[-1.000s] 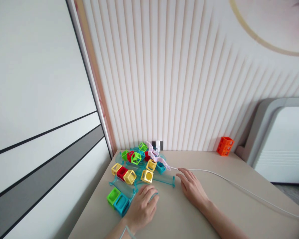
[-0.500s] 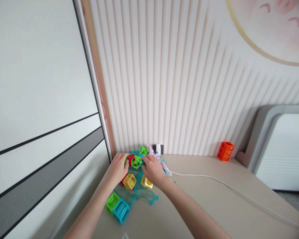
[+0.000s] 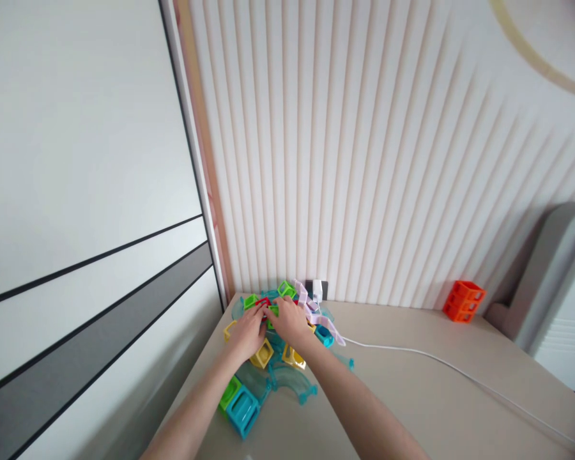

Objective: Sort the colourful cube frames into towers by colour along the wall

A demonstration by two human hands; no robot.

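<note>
My left hand (image 3: 246, 331) and my right hand (image 3: 291, 321) meet over a pile of plastic marble-run pieces in the corner. The fingers of my left hand are closed at a red cube block (image 3: 262, 302). My right hand's fingers curl over a green cube block (image 3: 273, 312), largely hidden beneath them. Yellow cube blocks (image 3: 262, 353) lie just below the hands. Translucent teal curved tracks (image 3: 292, 378) spread under and in front of the pile. Nearer me, a blue cube block (image 3: 243, 409) sits against a green one (image 3: 230, 391).
Pale pink pieces (image 3: 328, 324) lie right of the pile, by a white plug (image 3: 317, 291) at the wall. Its white cable (image 3: 412, 349) runs rightward across the tabletop (image 3: 393, 396). An orange block stack (image 3: 464, 300) stands near the grey-white panel. A white cabinet side (image 3: 100, 306) borders the left.
My hands have drawn together over the red and green blocks, which my fingers now mostly cover. The view has shifted, so the scene appears farther right.
</note>
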